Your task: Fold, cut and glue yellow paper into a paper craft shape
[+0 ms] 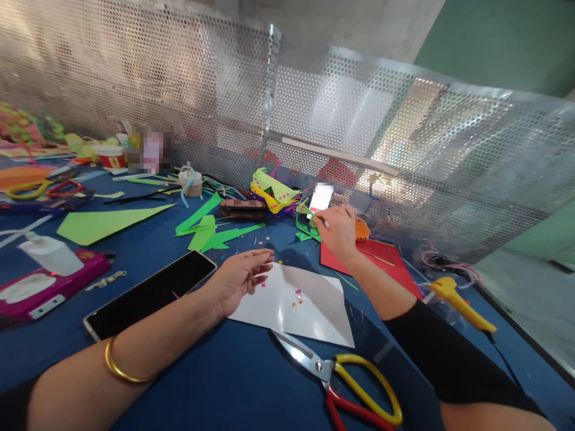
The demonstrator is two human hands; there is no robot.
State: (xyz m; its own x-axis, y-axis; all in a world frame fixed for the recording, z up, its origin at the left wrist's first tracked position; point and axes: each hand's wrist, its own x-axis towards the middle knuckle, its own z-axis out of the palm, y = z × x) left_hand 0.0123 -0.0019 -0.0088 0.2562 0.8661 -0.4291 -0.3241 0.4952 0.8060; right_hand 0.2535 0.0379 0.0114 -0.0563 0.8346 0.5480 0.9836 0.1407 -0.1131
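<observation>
My left hand [240, 278] lies flat with fingers apart on the left edge of a white paper sheet [309, 308] on the blue table [215, 371]. Tiny coloured paper bits lie on the sheet. My right hand [338, 232] reaches forward to a pile of green paper scraps [304, 226] beside a small white card [321, 197]; its fingertips pinch at something small there, and I cannot make out what. A red paper sheet [381, 257] lies under that wrist.
Scissors with yellow and red handles [350, 380] lie near the front. A dark phone [150, 293] lies left of my hand, a pink wipes pack [40, 287] further left. A yellow-handled tool [462, 302] sits right. Green paper cuttings [108, 222] and a perforated metal screen [269, 96] stand behind.
</observation>
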